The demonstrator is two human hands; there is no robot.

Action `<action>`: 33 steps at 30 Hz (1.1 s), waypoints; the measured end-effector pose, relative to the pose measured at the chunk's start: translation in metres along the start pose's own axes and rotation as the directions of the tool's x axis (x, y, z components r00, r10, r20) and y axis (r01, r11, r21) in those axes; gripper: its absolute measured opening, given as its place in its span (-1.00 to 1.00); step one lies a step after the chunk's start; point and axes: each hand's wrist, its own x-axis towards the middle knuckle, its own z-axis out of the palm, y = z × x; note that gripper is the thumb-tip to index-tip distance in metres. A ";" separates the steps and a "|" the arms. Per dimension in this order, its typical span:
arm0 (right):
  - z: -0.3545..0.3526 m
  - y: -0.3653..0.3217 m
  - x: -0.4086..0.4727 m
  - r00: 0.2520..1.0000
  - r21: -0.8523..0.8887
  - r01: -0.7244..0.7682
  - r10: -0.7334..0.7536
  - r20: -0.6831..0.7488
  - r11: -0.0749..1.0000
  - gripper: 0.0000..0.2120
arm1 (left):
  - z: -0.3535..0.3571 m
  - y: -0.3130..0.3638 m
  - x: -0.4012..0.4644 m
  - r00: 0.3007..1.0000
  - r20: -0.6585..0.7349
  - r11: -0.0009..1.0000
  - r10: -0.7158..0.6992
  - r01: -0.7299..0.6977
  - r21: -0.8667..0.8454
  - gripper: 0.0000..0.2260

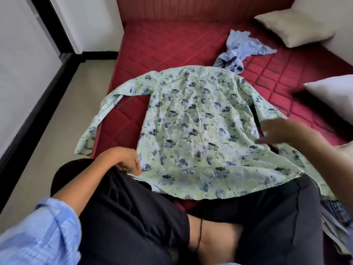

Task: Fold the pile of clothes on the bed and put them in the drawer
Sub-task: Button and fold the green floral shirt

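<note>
Floral tunic (191,127) spread flat (sleeves out), blue garment (240,48) crumpled beyond

My shirt (193,131) is pale green with a dark and light blue flower print, and it lies on a deep red quilted mattress (172,46) stitched in diamonds. Beyond it the crumpled cloth (240,50) is plain light blue, like my sleeve (38,234). My trousers (133,207) are black, the pillows (294,29) off-white, the floor (63,111) beige.
</note>
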 end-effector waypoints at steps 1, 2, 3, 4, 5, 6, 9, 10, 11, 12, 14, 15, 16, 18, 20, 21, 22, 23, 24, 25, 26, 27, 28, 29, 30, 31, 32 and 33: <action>-0.014 -0.026 0.007 0.998 0.018 0.063 -0.062 -0.033 0.998 -0.39 | 0.003 0.000 0.005 1.000 0.011 1.000 -0.019 0.019 0.006 -0.82; -0.028 -0.050 0.012 0.992 0.024 0.112 -0.111 -0.059 0.993 -0.42 | 0.004 0.006 0.005 0.999 0.015 0.999 -0.028 0.028 0.015 -0.81; -0.040 -0.078 0.022 0.983 0.007 0.171 -0.170 -0.073 0.985 -0.44 | 0.003 0.003 0.007 1.000 0.004 1.000 -0.029 0.029 0.001 -0.79; -0.050 -0.108 0.032 0.969 -0.007 0.233 -0.232 -0.085 0.973 -0.45 | 0.000 -0.001 0.006 0.999 -0.012 0.998 -0.033 0.033 -0.051 -0.75; -0.058 -0.136 0.043 0.952 -0.024 0.295 -0.296 -0.076 0.955 -0.46 | -0.005 -0.009 0.007 0.999 -0.034 0.989 -0.036 0.031 -0.144 -0.72; -0.061 -0.160 0.053 0.932 -0.028 0.355 -0.356 -0.067 0.935 -0.48 | -0.010 -0.015 0.008 0.996 -0.078 0.961 -0.036 0.013 -0.276 -0.71; -0.069 -0.240 0.087 0.848 0.015 0.524 -0.520 -0.101 0.852 -0.55 | -0.029 -0.048 0.010 0.948 -0.291 0.622 -0.127 -0.152 -0.768 -0.79; -0.072 -0.272 0.099 0.809 0.020 0.582 -0.577 -0.115 0.813 -0.57 | -0.036 -0.063 0.014 0.931 -0.314 0.396 -0.184 -0.222 -0.891 -0.83; -0.072 -0.292 0.106 0.779 0.025 0.621 -0.613 -0.131 0.784 -0.59 | -0.040 -0.068 0.018 0.927 -0.306 0.124 -0.218 -0.285 -0.951 -0.87; -0.072 -0.318 0.117 0.751 0.026 0.654 -0.644 -0.146 0.756 -0.61 | -0.045 -0.078 0.025 0.928 -0.278 -0.164 -0.249 -0.323 -0.932 -0.89; -0.074 -0.360 0.140 0.722 0.011 0.679 -0.665 -0.193 0.734 -0.65 | -0.052 -0.095 0.044 0.922 -0.224 -0.563 -0.314 -0.371 -0.738 -0.86; -0.076 -0.378 0.152 0.722 0.017 0.677 -0.659 -0.211 0.736 -0.66 | -0.055 -0.103 0.054 0.917 -0.197 -0.653 -0.347 -0.387 -0.651 -0.85; -0.079 -0.393 0.163 0.725 0.038 0.671 -0.645 -0.242 0.741 -0.68 | -0.058 -0.109 0.063 0.912 -0.176 -0.703 -0.372 -0.400 -0.588 -0.85; -0.090 -0.416 0.185 0.734 0.068 0.649 -0.601 -0.315 0.758 -0.71 | -0.065 -0.117 0.079 0.904 -0.167 -0.768 -0.394 -0.424 -0.481 -0.86; -0.100 -0.429 0.208 0.715 0.046 0.635 -0.563 -0.414 0.771 -0.72 | -0.071 -0.121 0.090 0.894 -0.168 -0.797 -0.414 -0.446 -0.407 -0.88; -0.104 -0.437 0.221 0.695 0.037 0.633 -0.547 -0.467 0.773 -0.73 | -0.076 -0.124 0.097 0.889 -0.168 -0.803 -0.426 -0.457 -0.383 -0.90; -0.108 -0.443 0.233 0.672 0.038 0.645 -0.543 -0.503 0.763 -0.73 | -0.079 -0.126 0.103 0.883 -0.164 -0.803 -0.440 -0.469 -0.368 -0.92; -0.111 -0.450 0.244 0.649 0.041 0.674 -0.564 -0.510 0.738 -0.70 | -0.083 -0.130 0.109 0.877 -0.158 -0.803 -0.454 -0.479 -0.354 -0.93; -0.114 -0.457 0.254 0.624 0.029 0.709 -0.608 -0.491 0.705 -0.64 | -0.086 -0.134 0.114 0.874 -0.152 -0.807 -0.462 -0.486 -0.336 -0.93; -0.116 -0.464 0.264 0.602 -0.007 0.739 -0.664 -0.445 0.674 -0.57 | -0.090 -0.138 0.119 0.873 -0.146 -0.816 -0.465 -0.487 -0.312 -0.92; -0.117 -0.471 0.271 0.585 -0.067 0.751 -0.709 -0.395 0.657 -0.53 | -0.092 -0.141 0.122 0.875 -0.143 -0.826 -0.463 -0.485 -0.287 -0.91; -0.119 -0.477 0.276 0.573 -0.140 0.747 -0.737 -0.359 0.650 -0.53 | -0.095 -0.144 0.124 0.878 -0.143 -0.836 -0.457 -0.479 -0.268 -0.90; -0.120 -0.483 0.280 0.571 -0.209 0.729 -0.748 -0.338 0.652 -0.56 | -0.097 -0.145 0.126 0.883 -0.145 -0.845 -0.447 -0.469 -0.257 -0.89; -0.120 -0.489 0.284 0.585 -0.257 0.701 -0.743 -0.325 0.665 -0.60 | -0.097 -0.145 0.127 0.889 -0.148 -0.853 -0.434 -0.458 -0.251 -0.89; -0.121 -0.493 0.285 0.613 -0.278 0.668 -0.722 -0.320 0.690 -0.64 | -0.098 -0.145 0.126 0.893 -0.157 -0.860 -0.422 -0.450 -0.243 -0.88; -0.123 -0.497 0.284 0.637 -0.288 0.637 -0.699 -0.325 0.715 -0.68 | -0.098 -0.145 0.126 0.894 -0.169 -0.865 -0.414 -0.445 -0.232 -0.88; -0.127 -0.499 0.283 0.647 -0.280 0.619 -0.678 -0.347 0.734 -0.71 | -0.099 -0.144 0.125 0.894 -0.190 -0.870 -0.405 -0.441 -0.222 -0.88; -0.132 -0.501 0.282 0.646 -0.250 0.613 -0.658 -0.388 0.749 -0.73 | -0.099 -0.144 0.124 0.892 -0.219 -0.873 -0.394 -0.438 -0.215 -0.89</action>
